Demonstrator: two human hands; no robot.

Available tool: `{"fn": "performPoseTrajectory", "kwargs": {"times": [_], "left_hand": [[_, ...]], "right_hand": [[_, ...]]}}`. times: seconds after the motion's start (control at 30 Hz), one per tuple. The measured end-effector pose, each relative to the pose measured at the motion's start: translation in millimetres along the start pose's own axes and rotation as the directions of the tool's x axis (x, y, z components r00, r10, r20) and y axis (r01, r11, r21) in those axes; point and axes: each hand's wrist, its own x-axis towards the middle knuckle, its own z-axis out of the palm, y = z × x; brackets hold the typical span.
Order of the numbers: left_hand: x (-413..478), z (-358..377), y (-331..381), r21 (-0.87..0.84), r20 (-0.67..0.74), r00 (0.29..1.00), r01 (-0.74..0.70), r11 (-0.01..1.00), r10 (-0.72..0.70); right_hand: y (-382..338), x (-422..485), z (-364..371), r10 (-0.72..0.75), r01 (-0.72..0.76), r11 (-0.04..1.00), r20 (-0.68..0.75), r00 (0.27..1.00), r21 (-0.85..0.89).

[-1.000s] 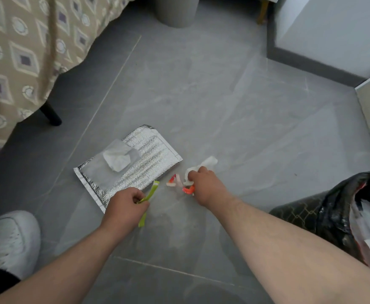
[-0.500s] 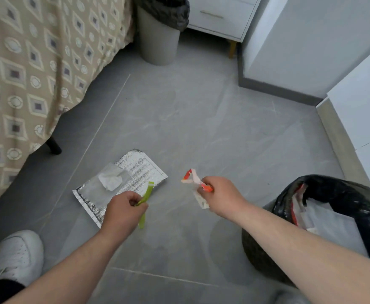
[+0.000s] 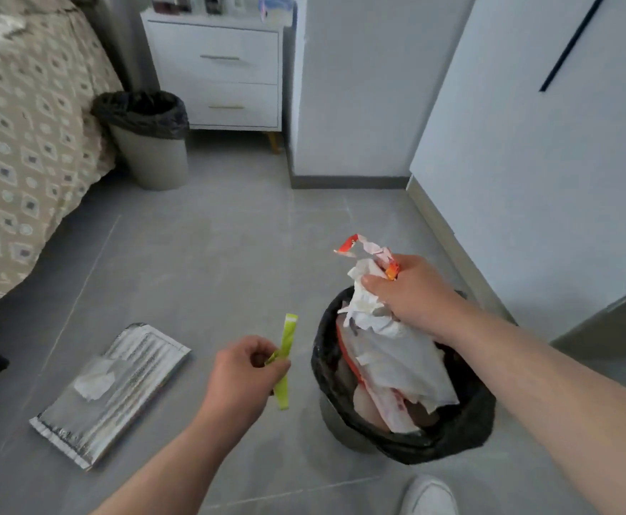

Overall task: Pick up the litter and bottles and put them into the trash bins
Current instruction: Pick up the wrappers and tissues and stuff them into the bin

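Your right hand (image 3: 411,291) clutches crumpled wrappers (image 3: 369,276) over the bin (image 3: 341,403); your left hand (image 3: 246,373) pinches a green strip (image 3: 287,351). Both are feather-light and limp, so hold them mid-bunch.

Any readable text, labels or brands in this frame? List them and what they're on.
None legible.
Green strip in the left hand: no readable print.
Red and white wrapper in the right hand: print too crumpled to read.
Silver mailer on the floor: label blurred.
Items on the nightstand: too blurred to read.
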Motion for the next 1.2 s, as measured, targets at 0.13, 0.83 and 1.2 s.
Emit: {"fn": "performPoseTrajectory", "kwargs": {"times": [0.13,0.83,1.2], "left_hand": [[4,64,41,0.05,0.103,0.991,-0.092,0.994,0.087],[-23,79,23,0.711,0.495,0.868,-0.435,0.552,0.047],[-20,52,2,0.55,0.526,0.831,-0.496,0.671,0.183]], "right_hand": [[32,-2,-52,0.111,-0.099,0.985,-0.077,0.991,0.141],[107,-14,-47,0.09,0.011,0.885,0.195,0.977,-0.465],[105,-8,3,0.361,0.126,0.606,0.412,0.837,-0.786]]}}
